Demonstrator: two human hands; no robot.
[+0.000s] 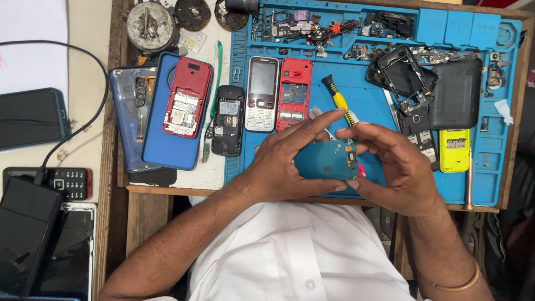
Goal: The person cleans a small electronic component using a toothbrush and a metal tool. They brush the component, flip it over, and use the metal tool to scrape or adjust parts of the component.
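Holding a small teal circuit board (326, 160) between both hands, the person keeps it just above the near edge of the blue work mat (368, 100). The left hand (290, 161) pinches the board's left side, thumb below and fingers arched over the top. The right hand (393, 167) clamps the right edge, with fingertips (344, 132) close to a small dark part near the corner; whether they touch it is hard to tell. A steady hold here seems to call for gripping the edges only, keeping pressure off the tiny parts. A yellow-handled screwdriver (338, 100) lies just beyond the hands, and a red phone (293, 93) with its back off rests to the left of it.
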